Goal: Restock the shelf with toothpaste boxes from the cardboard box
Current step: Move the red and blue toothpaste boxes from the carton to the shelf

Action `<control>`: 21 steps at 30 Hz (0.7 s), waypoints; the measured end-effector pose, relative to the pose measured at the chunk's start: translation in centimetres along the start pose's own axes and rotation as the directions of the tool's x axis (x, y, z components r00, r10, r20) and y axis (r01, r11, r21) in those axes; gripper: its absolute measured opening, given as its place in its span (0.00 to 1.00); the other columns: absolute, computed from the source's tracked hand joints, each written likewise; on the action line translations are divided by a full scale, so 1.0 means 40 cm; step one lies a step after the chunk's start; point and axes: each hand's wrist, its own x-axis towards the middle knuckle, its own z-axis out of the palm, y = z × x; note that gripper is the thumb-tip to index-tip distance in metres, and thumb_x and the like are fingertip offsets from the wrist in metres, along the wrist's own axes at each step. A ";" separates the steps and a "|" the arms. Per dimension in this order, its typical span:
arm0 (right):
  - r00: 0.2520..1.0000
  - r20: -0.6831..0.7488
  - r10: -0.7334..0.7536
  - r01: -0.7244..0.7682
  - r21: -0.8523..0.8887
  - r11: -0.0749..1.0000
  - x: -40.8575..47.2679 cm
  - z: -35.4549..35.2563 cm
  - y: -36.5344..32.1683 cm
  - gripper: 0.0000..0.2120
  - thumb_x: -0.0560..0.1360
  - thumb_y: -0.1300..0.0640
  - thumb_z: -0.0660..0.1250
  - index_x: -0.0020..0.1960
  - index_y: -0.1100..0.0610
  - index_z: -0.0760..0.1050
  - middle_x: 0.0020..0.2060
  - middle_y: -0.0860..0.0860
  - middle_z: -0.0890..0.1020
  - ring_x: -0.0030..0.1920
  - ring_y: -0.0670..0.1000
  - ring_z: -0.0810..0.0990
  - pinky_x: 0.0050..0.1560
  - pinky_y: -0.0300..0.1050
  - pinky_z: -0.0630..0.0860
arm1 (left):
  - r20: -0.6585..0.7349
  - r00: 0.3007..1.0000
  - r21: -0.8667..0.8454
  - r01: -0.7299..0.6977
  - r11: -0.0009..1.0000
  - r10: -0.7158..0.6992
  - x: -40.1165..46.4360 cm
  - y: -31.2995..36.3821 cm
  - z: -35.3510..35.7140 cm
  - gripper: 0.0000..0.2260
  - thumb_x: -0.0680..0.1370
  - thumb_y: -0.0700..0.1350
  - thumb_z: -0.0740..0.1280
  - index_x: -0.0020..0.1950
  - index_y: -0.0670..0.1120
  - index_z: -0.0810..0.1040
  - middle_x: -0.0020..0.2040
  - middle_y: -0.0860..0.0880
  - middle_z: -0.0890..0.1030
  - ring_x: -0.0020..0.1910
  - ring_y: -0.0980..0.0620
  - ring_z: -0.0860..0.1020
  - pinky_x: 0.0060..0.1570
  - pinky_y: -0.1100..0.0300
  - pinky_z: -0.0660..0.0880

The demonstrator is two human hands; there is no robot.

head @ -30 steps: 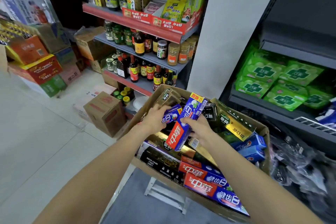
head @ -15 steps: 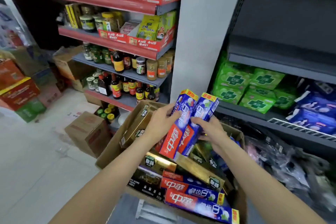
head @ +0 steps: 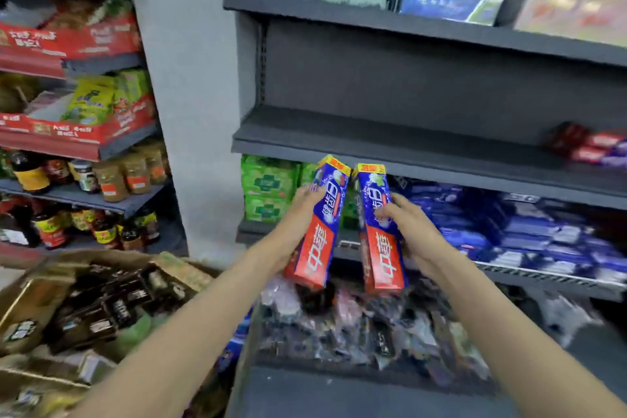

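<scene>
Now my left hand [head: 298,210] grips one toothpaste box [head: 317,224], my right hand [head: 407,227] grips second toothpaste box [head: 380,231], both upright, side by side, near dark shelf [head: 407,149]; cardboard box [head: 30,295] near left.

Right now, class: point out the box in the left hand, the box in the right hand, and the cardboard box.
Left box [head: 317,231]: head view, front face.
Right box [head: 380,231]: head view, front face.
Cardboard box [head: 23,302]: head view, left flap.
</scene>
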 end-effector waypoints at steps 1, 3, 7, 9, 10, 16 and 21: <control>1.000 -0.022 -0.013 0.013 0.008 1.000 0.012 -0.074 -0.005 0.11 0.75 0.62 0.62 0.56 0.53 0.74 0.44 0.52 0.81 0.37 0.49 0.78 0.38 0.40 0.71 | 0.006 1.000 -0.030 0.018 0.999 -0.018 0.018 -0.001 0.072 0.18 0.74 0.57 0.64 0.55 0.45 0.71 0.45 0.41 0.80 0.25 0.57 0.78 0.28 0.66 0.73; 0.997 -0.068 -0.025 0.027 0.038 0.999 0.034 -0.206 -0.013 0.11 0.75 0.62 0.62 0.55 0.52 0.71 0.43 0.51 0.79 0.36 0.49 0.77 0.36 0.41 0.71 | 0.037 0.996 -0.058 0.085 0.995 -0.083 0.051 -0.012 0.200 0.20 0.77 0.59 0.58 0.55 0.44 0.73 0.37 0.45 0.82 0.25 0.56 0.78 0.27 0.65 0.73; 0.988 -0.149 -0.040 0.063 0.148 0.987 0.080 -0.428 -0.017 0.12 0.75 0.64 0.65 0.54 0.54 0.66 0.43 0.52 0.78 0.29 0.48 0.77 0.33 0.43 0.74 | 0.014 0.998 -0.009 0.057 0.998 -0.057 0.130 -0.024 0.419 0.24 0.76 0.62 0.58 0.57 0.43 0.75 0.45 0.43 0.81 0.34 0.51 0.80 0.38 0.58 0.76; 0.976 -0.207 -0.066 0.096 0.138 0.986 0.116 -0.526 -0.016 0.12 0.74 0.63 0.67 0.52 0.53 0.67 0.45 0.52 0.80 0.32 0.47 0.78 0.32 0.42 0.75 | 0.017 1.000 0.093 0.005 0.996 -0.007 0.181 -0.022 0.514 0.28 0.72 0.65 0.60 0.58 0.44 0.74 0.52 0.42 0.81 0.44 0.46 0.81 0.52 0.49 0.77; 0.968 -0.235 -0.084 0.112 0.108 0.988 0.134 -0.570 -0.016 0.12 0.73 0.62 0.68 0.51 0.52 0.67 0.44 0.51 0.81 0.34 0.47 0.79 0.31 0.40 0.75 | 0.037 0.999 0.162 -0.014 0.987 0.008 0.212 -0.023 0.559 0.29 0.72 0.66 0.60 0.59 0.44 0.73 0.55 0.41 0.80 0.49 0.44 0.81 0.57 0.46 0.76; 0.906 -0.382 -0.181 0.173 -0.058 0.983 0.282 -0.823 -0.018 0.20 0.75 0.57 0.67 0.63 0.53 0.62 0.47 0.49 0.79 0.39 0.44 0.79 0.29 0.37 0.75 | 0.251 0.957 0.421 -0.241 0.875 0.143 0.390 0.003 0.850 0.16 0.77 0.62 0.61 0.48 0.50 0.74 0.51 0.45 0.82 0.49 0.46 0.81 0.56 0.48 0.76; 0.769 -0.595 -0.236 0.265 -0.040 0.963 0.406 -1.063 -0.031 0.30 0.74 0.54 0.67 0.68 0.45 0.54 0.50 0.55 0.80 0.48 0.56 0.82 0.51 0.60 0.79 | 0.338 0.931 0.503 -0.302 0.810 0.137 0.520 0.016 1.074 0.23 0.74 0.66 0.61 0.51 0.46 0.78 0.47 0.48 0.83 0.45 0.49 0.82 0.51 0.53 0.77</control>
